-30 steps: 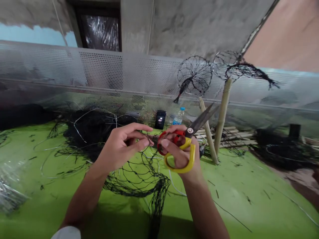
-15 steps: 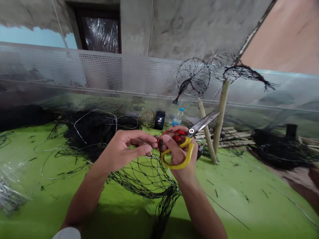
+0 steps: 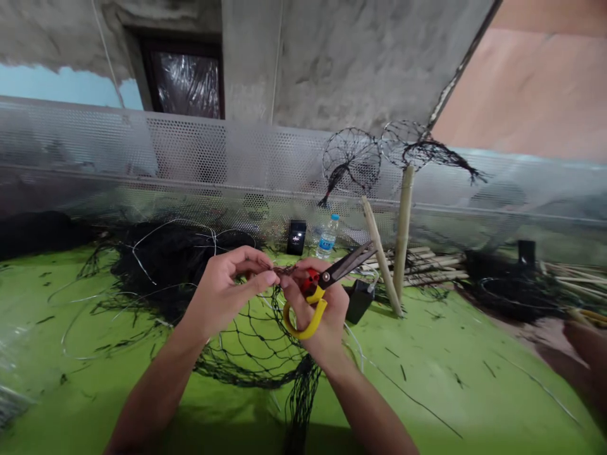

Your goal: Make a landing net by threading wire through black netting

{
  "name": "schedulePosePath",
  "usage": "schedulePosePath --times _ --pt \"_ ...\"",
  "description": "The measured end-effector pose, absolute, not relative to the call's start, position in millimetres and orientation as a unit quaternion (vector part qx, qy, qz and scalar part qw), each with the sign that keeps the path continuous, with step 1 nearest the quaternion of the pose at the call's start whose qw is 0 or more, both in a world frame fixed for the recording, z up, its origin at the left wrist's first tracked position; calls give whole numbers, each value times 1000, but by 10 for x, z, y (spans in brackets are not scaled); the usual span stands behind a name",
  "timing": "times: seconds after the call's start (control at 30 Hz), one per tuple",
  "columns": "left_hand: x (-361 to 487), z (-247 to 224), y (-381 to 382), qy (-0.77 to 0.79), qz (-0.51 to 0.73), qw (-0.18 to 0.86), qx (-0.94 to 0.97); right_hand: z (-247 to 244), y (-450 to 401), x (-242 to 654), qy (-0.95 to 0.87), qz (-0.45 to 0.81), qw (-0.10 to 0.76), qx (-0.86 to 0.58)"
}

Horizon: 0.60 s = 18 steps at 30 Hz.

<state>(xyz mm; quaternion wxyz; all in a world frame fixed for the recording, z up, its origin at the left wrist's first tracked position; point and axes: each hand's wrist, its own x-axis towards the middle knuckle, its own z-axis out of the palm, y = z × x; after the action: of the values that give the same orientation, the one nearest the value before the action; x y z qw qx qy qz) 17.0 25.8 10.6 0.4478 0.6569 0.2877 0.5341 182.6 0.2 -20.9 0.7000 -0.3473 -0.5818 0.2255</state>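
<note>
A black knotted net (image 3: 256, 344) hangs between my forearms, its loose cords gathered in a dark bunch lower down. My left hand (image 3: 227, 284) is closed, thumb against fingers, pinching the net's upper edge. Close beside it, my right hand (image 3: 320, 309) has the scissors (image 3: 348, 262) tucked in its palm, blades pointing up and right. One scissor handle is yellow, the other red and partly covered by fingers. The right thumb and fingertips also meet at the net's edge. Exactly which strands lie between the fingertips is too small to make out.
Behind my hands stand a phone (image 3: 296, 237), a water bottle (image 3: 327, 237) and a black box (image 3: 360, 302). Two upright bamboo stakes (image 3: 404, 230) bear finished-looking round nets (image 3: 351, 158). A heap of black netting (image 3: 156, 265) lies left. At the right edge is another person's limb (image 3: 585, 344).
Both hands have shifted slightly left in view, and their fingertips have come together at the net's edge. The scissors have turned in my right hand. The camera view has tilted up a little.
</note>
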Motion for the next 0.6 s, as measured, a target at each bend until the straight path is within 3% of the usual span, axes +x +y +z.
schedulePosePath --times 0.37,0.47,0.6 --pt "176 83 217 244 553 384 698 -208 -76 1761 -588 267 698 -311" --pt "153 99 164 194 573 410 683 -189 -152 1799 -610 307 685 -256" --pt "121 103 120 152 578 446 667 -152 -218 1901 -630 262 706 -190"
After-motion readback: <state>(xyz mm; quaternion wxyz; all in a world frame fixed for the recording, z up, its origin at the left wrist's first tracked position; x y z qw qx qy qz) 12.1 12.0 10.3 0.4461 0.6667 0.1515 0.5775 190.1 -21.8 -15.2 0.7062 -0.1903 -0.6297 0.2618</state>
